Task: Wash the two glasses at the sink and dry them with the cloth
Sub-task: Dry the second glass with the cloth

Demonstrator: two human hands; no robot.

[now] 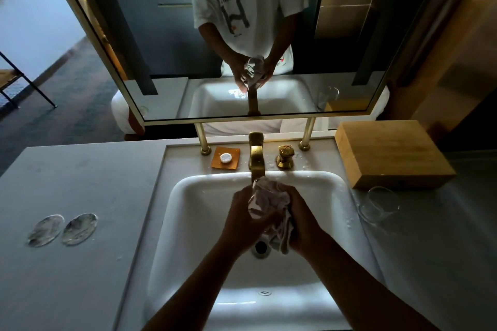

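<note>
Glass (258,196), over the sink (188,196) below the tap (256,158), is gripped by the left hand (242,212); the right hand (301,212) clutches the cloth (282,234) stuffed inside. Likely wet, slick and brittle: hold the wall, not the rim. Cloth hides its rim. The second glass (379,204) stands right of the sink.

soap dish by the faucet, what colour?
Orange: the soap dish holds a white round soap. Head view, the only one.
</note>
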